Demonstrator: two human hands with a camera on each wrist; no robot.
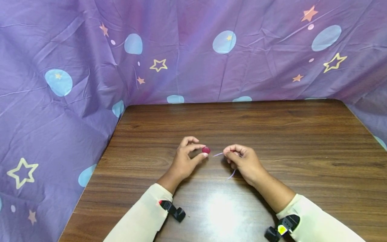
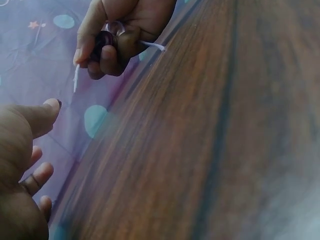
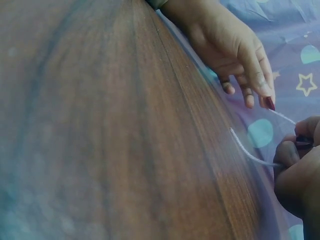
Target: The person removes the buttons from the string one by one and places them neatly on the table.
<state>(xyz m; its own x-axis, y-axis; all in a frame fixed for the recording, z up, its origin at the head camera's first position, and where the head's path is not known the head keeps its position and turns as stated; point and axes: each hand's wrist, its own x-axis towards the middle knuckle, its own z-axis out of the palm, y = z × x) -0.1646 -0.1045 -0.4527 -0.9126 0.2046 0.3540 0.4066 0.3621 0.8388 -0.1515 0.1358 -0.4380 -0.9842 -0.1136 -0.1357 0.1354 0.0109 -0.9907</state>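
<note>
My left hand [image 1: 184, 161] pinches a small, round dark red disc [image 1: 206, 150] between thumb and a fingertip; its other fingers are spread. In the right wrist view the disc [image 3: 270, 103] is seen nearly edge-on. Facing it, my right hand [image 1: 247, 163] pinches a thin whitish string [image 1: 218, 154], one short end pointing toward the disc. The string's other end [image 3: 250, 154] hangs out below that hand. Within the right hand's curled fingers is a dark, round thing [image 2: 103, 44], partly hidden. Whether the string tip touches the disc I cannot tell.
Both hands are above a brown wood-grain table [image 1: 272, 127]. A purple cloth [image 1: 193, 67] with stars and blue spots hangs behind it and at its sides. Black cameras are strapped to both wrists, over pale sleeves [image 1: 142, 215].
</note>
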